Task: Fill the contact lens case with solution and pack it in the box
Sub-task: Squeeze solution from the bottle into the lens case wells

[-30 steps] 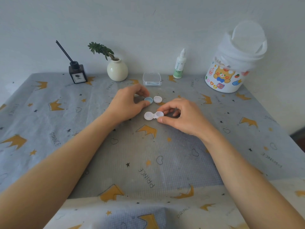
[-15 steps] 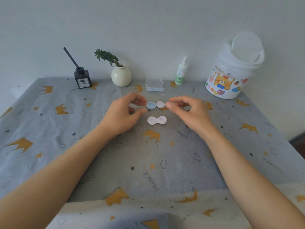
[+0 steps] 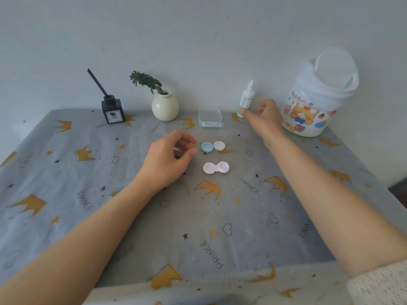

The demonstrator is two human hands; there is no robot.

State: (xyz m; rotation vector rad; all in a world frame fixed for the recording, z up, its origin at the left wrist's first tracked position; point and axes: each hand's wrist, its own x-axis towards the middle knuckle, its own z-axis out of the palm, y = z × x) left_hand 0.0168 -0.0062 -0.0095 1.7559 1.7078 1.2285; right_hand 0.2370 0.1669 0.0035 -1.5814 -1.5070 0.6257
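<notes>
The right hand point(image 3: 267, 119) is out at the back of the counter point(image 3: 220, 227), its fingers point(image 3: 243, 111) spread loosely apart and closing on nothing, thumb tip right at the base of the solution bottle point(image 3: 247, 100). Whether it actually touches the bottle, I cannot tell. The bottle stands upright against the wall, between the clear box point(image 3: 209, 119) and the cartoon-bear tub point(image 3: 308, 115).

The left hand point(image 3: 167, 159) hovers low over the crown-print cloth, fingers curled and slightly parted, holding nothing, just beside the blue cap point(image 3: 207, 147). The white cap point(image 3: 219, 145) sits touching that blue one on its right. Both caps are off and lying open side up.

The contact lens case point(image 3: 216, 167) lies flat in the middle of the counter, both wells uncovered, a little nearer than the caps and apart from both hands. The clear box is farther back, lid up, near the cream vase point(image 3: 165, 106).
</notes>
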